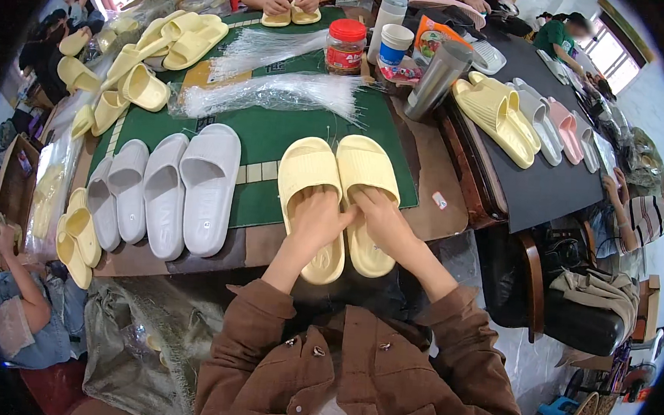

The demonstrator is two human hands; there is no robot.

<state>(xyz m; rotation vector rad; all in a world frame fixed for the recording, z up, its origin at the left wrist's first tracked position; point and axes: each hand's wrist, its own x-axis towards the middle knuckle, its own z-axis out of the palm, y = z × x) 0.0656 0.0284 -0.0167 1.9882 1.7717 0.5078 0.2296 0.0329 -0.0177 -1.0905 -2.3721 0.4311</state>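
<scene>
Pale yellow slippers (369,161) contrast with grey slides (211,158), a green mat (260,209), brown sleeves (248,328), a red-lidded jar (345,50) and a shirt (647,223) striped dark and white.

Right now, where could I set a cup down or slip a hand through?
A narrow strip of green mat opens between the grey slides and the yellow slide on the left hand, crossed by pale squares. The dark tabletop is bare below its pink slides. Crowded: yellow slides at left, white plastic strands and a red-lidded jar farther back.
</scene>
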